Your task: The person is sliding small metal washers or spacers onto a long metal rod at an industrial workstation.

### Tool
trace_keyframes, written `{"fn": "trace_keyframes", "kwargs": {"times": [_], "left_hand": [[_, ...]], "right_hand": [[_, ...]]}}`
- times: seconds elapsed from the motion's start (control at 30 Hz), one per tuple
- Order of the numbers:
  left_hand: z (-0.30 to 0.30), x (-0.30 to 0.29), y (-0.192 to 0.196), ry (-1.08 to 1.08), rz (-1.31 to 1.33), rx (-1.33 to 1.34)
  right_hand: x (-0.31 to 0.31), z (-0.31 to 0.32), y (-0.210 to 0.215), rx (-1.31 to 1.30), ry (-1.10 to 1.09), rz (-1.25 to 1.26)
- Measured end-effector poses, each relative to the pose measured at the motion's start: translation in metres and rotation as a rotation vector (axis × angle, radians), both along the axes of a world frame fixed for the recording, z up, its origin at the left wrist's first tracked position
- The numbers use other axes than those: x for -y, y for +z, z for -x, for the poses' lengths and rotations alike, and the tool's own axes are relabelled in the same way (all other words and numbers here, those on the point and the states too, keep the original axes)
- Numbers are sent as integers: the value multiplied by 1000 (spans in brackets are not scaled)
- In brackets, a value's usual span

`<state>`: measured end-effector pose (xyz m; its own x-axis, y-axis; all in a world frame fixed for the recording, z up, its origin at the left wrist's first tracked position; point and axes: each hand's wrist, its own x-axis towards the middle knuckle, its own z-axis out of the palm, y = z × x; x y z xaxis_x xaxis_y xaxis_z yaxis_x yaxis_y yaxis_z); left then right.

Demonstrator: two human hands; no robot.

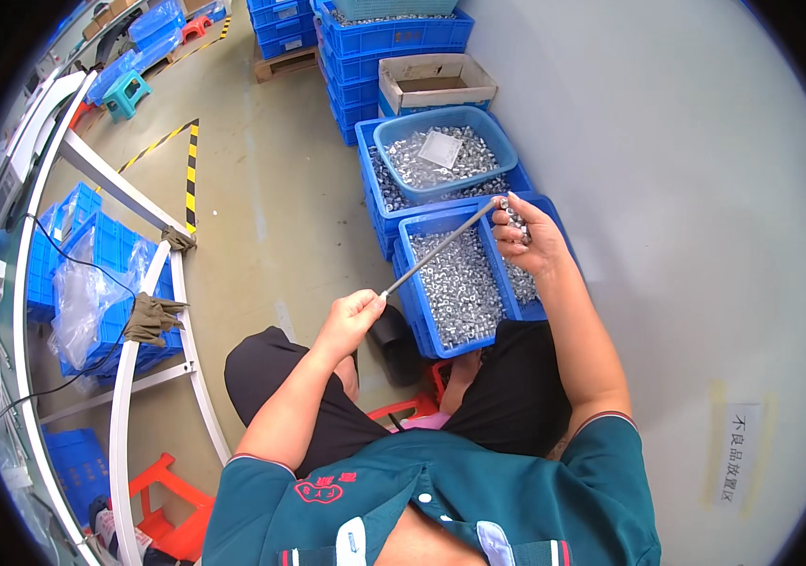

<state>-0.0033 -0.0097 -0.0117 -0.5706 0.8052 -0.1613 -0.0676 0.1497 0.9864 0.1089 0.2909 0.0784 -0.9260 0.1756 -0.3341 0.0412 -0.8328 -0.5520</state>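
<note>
Left grip (354,311) clamped on thin rod's (440,249) near end, right grip (525,231) closed on small metal parts at its far tip

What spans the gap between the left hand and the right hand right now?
In the head view, a thin metal rod runs from the left hand up to the right hand, crossing above the blue crate of small metal parts.
</note>
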Motion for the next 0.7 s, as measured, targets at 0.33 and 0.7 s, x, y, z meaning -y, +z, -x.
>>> {"fn": "trace_keyframes", "kwargs": {"times": [0.33, 0.7], "left_hand": [[-3, -1, -4, 1, 9, -18], [-4, -1, -5, 40, -17, -89]], "right_hand": [[9, 5, 2, 84, -99, -42], [0, 2, 9, -6, 89, 50]]}}
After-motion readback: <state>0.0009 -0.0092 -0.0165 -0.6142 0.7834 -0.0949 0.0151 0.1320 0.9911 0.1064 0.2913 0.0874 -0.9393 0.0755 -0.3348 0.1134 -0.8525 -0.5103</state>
